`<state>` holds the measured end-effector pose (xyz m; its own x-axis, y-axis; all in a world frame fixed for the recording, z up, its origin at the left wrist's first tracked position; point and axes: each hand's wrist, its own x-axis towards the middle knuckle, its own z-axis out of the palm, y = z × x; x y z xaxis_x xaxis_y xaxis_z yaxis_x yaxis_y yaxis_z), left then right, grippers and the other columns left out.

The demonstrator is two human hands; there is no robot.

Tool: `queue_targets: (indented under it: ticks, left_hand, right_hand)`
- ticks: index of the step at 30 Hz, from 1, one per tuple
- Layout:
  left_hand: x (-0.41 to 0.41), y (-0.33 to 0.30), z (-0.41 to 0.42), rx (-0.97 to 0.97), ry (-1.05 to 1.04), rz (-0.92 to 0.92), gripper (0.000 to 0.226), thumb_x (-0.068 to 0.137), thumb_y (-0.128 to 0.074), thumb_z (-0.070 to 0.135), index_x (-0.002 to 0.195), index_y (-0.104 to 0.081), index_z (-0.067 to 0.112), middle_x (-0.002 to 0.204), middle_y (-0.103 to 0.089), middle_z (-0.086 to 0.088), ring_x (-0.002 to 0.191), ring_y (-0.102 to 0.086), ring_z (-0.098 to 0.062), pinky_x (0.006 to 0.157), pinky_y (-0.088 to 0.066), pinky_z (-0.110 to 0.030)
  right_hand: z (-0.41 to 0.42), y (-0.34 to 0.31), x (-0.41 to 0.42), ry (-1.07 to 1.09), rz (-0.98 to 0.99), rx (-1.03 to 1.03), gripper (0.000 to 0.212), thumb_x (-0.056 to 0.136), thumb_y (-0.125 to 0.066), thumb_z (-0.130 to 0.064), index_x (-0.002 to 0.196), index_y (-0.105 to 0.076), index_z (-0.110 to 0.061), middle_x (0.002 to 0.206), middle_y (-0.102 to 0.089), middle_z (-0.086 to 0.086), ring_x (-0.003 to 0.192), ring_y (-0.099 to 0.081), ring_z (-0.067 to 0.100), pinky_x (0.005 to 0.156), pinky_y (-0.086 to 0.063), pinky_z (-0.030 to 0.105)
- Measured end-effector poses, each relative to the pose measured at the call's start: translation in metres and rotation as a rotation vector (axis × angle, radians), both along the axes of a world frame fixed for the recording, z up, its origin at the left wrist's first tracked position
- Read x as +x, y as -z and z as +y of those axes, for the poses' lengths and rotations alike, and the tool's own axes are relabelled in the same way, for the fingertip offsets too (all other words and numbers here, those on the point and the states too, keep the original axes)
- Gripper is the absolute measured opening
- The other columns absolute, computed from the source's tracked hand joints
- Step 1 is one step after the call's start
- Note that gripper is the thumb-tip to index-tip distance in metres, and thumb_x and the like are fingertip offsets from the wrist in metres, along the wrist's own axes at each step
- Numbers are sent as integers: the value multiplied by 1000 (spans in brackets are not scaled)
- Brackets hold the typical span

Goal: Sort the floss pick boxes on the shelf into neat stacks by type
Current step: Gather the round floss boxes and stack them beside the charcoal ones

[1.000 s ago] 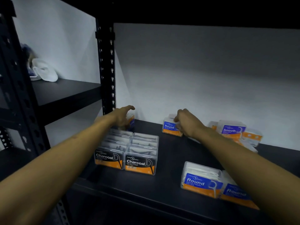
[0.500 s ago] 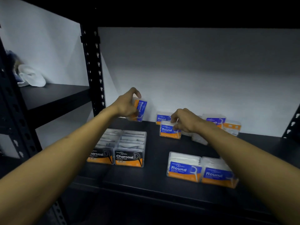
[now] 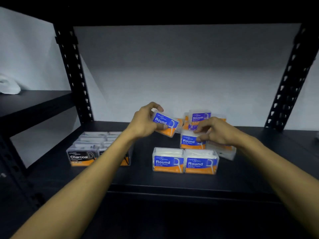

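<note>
- The left hand [image 3: 144, 122] holds a Round box [image 3: 165, 124] clear of the shelf [image 3: 155, 180], tilted, its blue label facing the camera; fingers curl over the top edge and the thumb sits on the lower front.
- The right hand [image 3: 217, 131] rests on a second Round box [image 3: 191, 140] that stands on the shelf, fingers on its top and thumb on its front (a pinch on it, as far as can be seen).
- Just in front of that, a pair of Round boxes [image 3: 185, 161] stands side by side and touching, labels forward, near the shelf's front edge.
- Behind the hands, by the back wall, a Smooth box [image 3: 199, 118] stands among other boxes with orange showing; their labels are too blurred to read.
- A clear box [image 3: 224, 151] lies partly under the right wrist, its label unseen.
- To the left, the Charcoal boxes [image 3: 89, 149] stand in neat rows, partly crossed by the left forearm.
</note>
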<state>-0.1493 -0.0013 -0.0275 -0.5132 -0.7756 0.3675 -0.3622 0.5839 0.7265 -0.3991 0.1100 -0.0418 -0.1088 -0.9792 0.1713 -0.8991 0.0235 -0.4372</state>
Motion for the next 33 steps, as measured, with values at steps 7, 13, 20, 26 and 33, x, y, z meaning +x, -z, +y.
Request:
queue_targets:
  ticks: [7,13,20,26,33]
  left_hand:
    - [-2,42,10,285,61,149,56,76,-85,8,122,-57,19,111,-72,-4,99,-72,-16,87,-61,-39]
    - [-4,55,8,374,105,148,48,81,-80,6,121,-58,20,113,-71,-8,101,-72,-21,85,-61,-43]
    - [-7,63,5,396,80,212,42,82,-78,4,116,-64,23,111,-73,-3,92,-75,-16,70,-62,-31]
    - [-10,63,7,442,98,222,32,83,-76,0,109,-70,16,107,-74,-3,90,-74,-14,66,-60,-24]
    - [-14,59,9,507,91,308,21,84,-77,14,105,-74,11,107,-76,-7,100,-74,-19,80,-60,-31]
  right_hand:
    - [33,13,-15,30,-5,-41,30,87,-74,-18,116,-68,-25,113,-60,-12,104,-57,7,74,-40,12]
    - [44,41,-19,83,-129,-182,33,93,-68,-19,125,-66,-23,122,-59,-9,112,-57,12,91,-53,32]
    - [40,62,-25,59,-251,-286,31,93,-66,-21,123,-65,-26,126,-61,-8,110,-60,7,76,-52,13]
    - [43,63,-19,30,-301,-326,30,98,-54,-32,123,-67,-24,114,-65,-18,104,-62,-3,71,-50,11]
    - [43,60,-17,63,-294,-320,29,97,-58,-28,124,-67,-24,116,-66,-14,106,-59,-4,81,-52,18]
